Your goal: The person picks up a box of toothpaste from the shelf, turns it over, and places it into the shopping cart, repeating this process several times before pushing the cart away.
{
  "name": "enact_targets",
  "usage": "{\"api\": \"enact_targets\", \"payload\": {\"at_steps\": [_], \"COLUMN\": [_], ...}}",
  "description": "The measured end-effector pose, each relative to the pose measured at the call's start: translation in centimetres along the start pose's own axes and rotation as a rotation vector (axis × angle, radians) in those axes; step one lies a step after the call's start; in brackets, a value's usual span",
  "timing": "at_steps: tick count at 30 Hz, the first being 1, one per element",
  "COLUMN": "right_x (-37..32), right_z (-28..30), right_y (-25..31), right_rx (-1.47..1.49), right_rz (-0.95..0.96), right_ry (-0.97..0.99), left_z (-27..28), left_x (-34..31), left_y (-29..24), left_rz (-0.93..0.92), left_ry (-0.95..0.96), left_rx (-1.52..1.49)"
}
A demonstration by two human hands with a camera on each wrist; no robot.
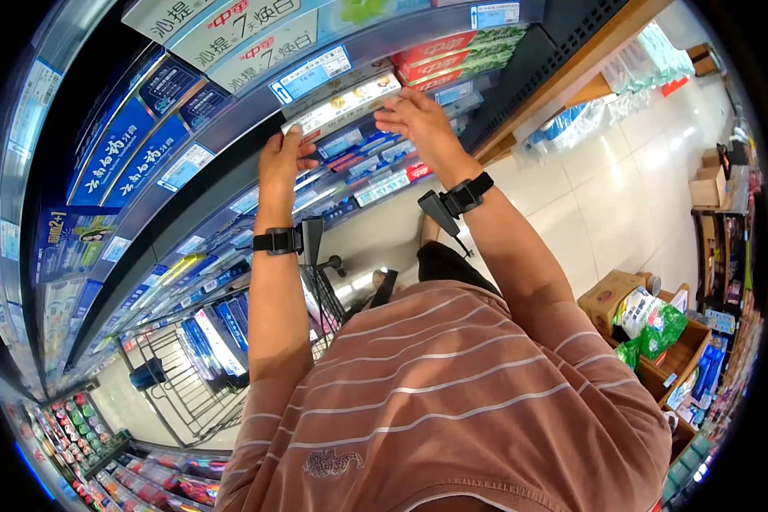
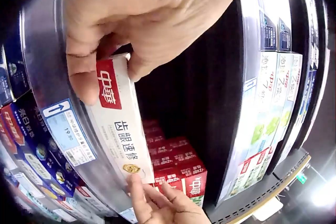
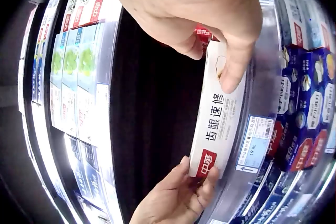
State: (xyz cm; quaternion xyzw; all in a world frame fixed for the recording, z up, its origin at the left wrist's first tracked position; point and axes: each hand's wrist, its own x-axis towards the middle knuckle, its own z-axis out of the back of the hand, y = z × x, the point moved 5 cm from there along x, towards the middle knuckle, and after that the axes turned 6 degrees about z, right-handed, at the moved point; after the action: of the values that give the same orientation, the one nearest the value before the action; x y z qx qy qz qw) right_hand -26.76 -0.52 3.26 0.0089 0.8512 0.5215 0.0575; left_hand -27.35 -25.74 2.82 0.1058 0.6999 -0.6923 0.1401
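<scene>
A white toothpaste box (image 1: 343,106) with a red logo patch lies lengthwise along the front lip of a shelf. My left hand (image 1: 283,162) pinches its red-logo end, thumb on one side and fingers on the other, as the left wrist view shows up close (image 2: 152,14). At the opposite end, near the gold emblem, my right hand (image 1: 424,130) holds the box with the thumb laid on its printed face; in the right wrist view this hand (image 3: 210,8) covers that end. Beneath the box, a price label (image 2: 68,132) is fixed on the shelf edge.
Red toothpaste boxes (image 2: 178,166) are stacked beside the white box on the same shelf. Dark shelf depth shows behind it. Blue boxes (image 1: 128,154) fill the shelves at left. A wire shopping cart (image 1: 179,384) with boxes stands at lower left. Tiled floor (image 1: 614,188) extends right.
</scene>
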Motion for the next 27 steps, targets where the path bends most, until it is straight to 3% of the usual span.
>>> {"api": "enact_targets", "payload": {"at_steps": [9, 14, 17, 24, 26, 27], "right_x": [-0.7, -2.0, -2.6, -6.1, -6.8, -7.2], "right_z": [-0.4, 0.7, 1.1, -3.9, -5.5, -6.5], "right_y": [-0.2, -2.1, -4.6, -8.5, -9.4, -9.8], "right_rx": [-0.059, -0.082, -0.115, -0.297, -0.333, -0.345], "right_rz": [0.005, 0.008, -0.05, -0.303, -0.344, -0.358], "right_ry": [-0.071, -0.119, 0.0, 0.219, 0.263, 0.296], "left_z": [0.6, 2.6, 6.8, 20.6, 27.1, 28.3], "left_x": [1.4, -1.8, -6.0, -20.3, -22.4, -24.2], "left_y": [0.4, 0.9, 4.5, 14.4, 22.8, 24.2], "left_rz": [-0.069, -0.194, -0.227, 0.004, 0.062, 0.107], "left_ry": [-0.09, -0.121, -0.231, -0.645, -0.841, -0.857], "left_rx": [0.395, 0.235, 0.299, 0.026, 0.318, 0.444]}}
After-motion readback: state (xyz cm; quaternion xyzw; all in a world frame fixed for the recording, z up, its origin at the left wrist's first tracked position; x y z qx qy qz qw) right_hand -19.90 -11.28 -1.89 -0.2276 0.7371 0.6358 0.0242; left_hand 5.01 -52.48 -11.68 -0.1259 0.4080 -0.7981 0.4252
